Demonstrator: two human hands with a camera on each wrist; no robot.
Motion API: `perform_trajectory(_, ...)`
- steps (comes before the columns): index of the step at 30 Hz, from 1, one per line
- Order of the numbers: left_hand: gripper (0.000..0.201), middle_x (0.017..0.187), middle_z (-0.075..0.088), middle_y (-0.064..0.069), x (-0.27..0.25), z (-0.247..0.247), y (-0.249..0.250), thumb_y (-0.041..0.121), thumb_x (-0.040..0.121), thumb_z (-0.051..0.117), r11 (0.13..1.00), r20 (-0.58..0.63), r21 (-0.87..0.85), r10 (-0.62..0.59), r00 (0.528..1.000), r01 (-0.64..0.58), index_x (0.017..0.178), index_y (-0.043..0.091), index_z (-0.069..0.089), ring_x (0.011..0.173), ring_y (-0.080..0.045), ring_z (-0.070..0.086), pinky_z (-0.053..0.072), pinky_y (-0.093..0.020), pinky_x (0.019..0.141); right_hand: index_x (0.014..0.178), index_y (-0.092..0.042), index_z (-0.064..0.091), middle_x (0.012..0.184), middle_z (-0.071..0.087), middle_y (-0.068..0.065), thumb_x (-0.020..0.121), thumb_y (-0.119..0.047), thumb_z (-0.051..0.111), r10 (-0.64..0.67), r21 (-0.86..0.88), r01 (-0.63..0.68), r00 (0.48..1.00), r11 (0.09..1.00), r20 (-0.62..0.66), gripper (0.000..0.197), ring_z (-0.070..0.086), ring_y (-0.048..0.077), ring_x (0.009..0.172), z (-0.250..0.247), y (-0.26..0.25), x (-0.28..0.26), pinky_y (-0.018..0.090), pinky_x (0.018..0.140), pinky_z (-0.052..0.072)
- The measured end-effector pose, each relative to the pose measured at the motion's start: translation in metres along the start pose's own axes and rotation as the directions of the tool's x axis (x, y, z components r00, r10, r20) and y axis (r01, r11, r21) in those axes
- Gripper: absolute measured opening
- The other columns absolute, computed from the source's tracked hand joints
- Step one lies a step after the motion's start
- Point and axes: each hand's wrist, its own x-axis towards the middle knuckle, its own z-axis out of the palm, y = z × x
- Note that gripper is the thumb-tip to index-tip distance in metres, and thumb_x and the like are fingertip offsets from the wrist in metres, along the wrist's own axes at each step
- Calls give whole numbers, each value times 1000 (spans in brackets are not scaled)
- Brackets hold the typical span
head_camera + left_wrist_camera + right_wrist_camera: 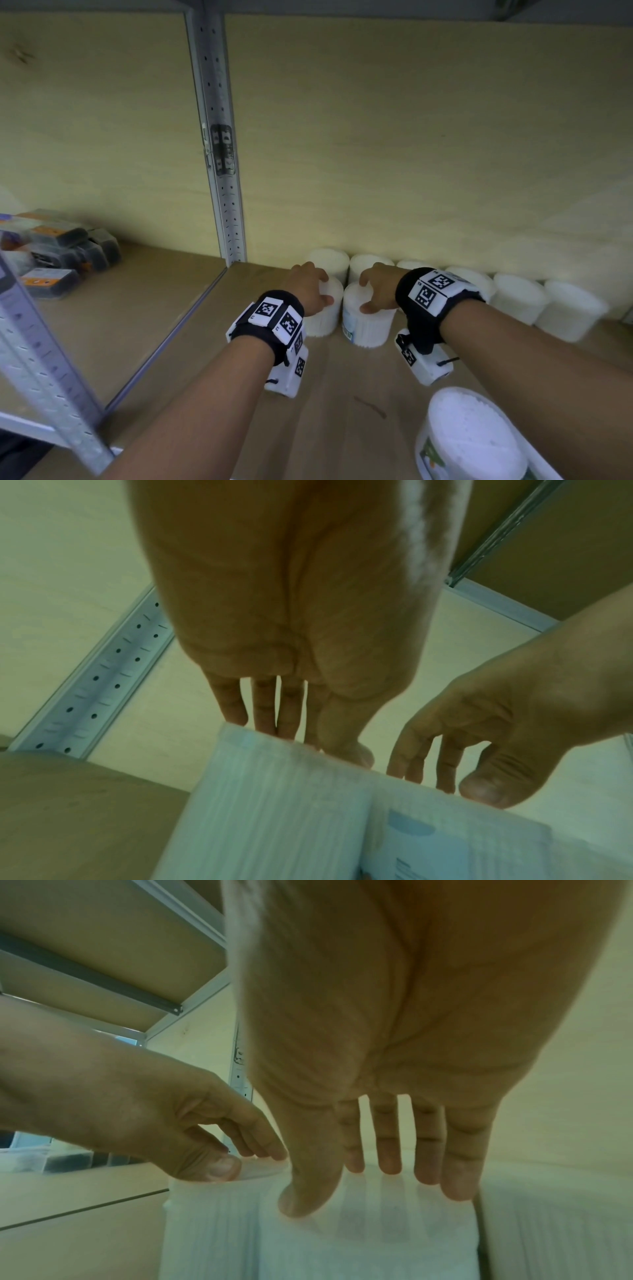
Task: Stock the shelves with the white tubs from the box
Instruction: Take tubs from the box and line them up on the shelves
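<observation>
We have both hands over two white tubs standing side by side on the shelf (342,394). Our left hand (308,286) sits on top of the left tub (325,317), fingers spread over its lid and thumb at the near rim, curled lightly round the top. Our right hand (378,287) caps the right tub (368,327) in the same way: the right wrist view shows the fingers (388,1150) long and nearly straight over the lid, with the thumb pressed on the near wall. The two tubs touch or nearly touch; we cannot tell which.

Labels: the right tub carries a pale blue label on the wall below our right thumb. In the left wrist view this label (411,827) shows a blue oval and lines of dark print, too blurred to read.

Just beyond both hands, a row of tubs (513,296) stands along the back panel (411,154), running off to the right of our right hand. Near our right forearm, a larger tub (469,442) carries a green and orange label, unreadable.

Well to the left of our left hand, past the perforated metal post (222,171), dark packs with orange labels (61,253) lie stacked on the neighbouring shelf bay; their print is illegible.
</observation>
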Motion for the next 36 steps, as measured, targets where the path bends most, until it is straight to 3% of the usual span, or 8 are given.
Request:
perform_trajectory(12,52,142,39,-4,0,1,-1,37,93,55,1000,5,-1,4,1000,-4,141,20,42,132,-23,37,32,-31,106,145,-18,36,150,36,4,87,-14,65,-66,77,65,998,995,19,65,40,23,135,-3,4,-5,31,108,37)
perform_trajectory(15,52,143,39,-4,-1,1,-1,37,94,55,1000,5,3,6,1000,-6,141,20,42,133,-23,37,32,-30,105,145,-16,36,147,39,7,90,-26,62,-42,47,43,999,998,-16,62,43,25,132,-4,0,-3,33,106,40)
perform_trajectory(19,52,142,39,-4,-2,1,-1,38,94,54,1000,-1,20,10,1000,-10,141,20,42,132,-24,37,32,-31,105,145,-7,34,146,38,12,91,-44,57,13,-12,-12,999,1000,36,69,41,27,133,-3,-3,-2,35,108,38)
perform_trajectory(24,52,142,39,-5,-1,2,-1,37,93,55,1000,7,7,4,1000,-4,141,20,42,132,-24,37,32,-31,106,145,-5,34,146,36,14,91,-41,59,24,-18,-23,999,1000,47,69,40,27,134,-2,-4,0,35,107,37)
perform_trajectory(32,52,142,39,-5,0,3,-1,37,94,54,1000,9,19,1,1000,-1,141,19,41,132,-24,37,32,-31,105,147,-16,32,150,32,7,86,-26,69,-38,41,35,997,999,62,72,39,26,136,-2,3,-2,35,110,36)
perform_trajectory(36,52,142,39,-6,0,2,-1,37,94,53,1000,12,31,6,1000,-6,141,19,41,131,-25,37,32,-32,105,146,-16,34,149,36,6,88,-30,65,-32,78,31,999,996,12,68,41,25,134,-5,3,-2,34,108,39)
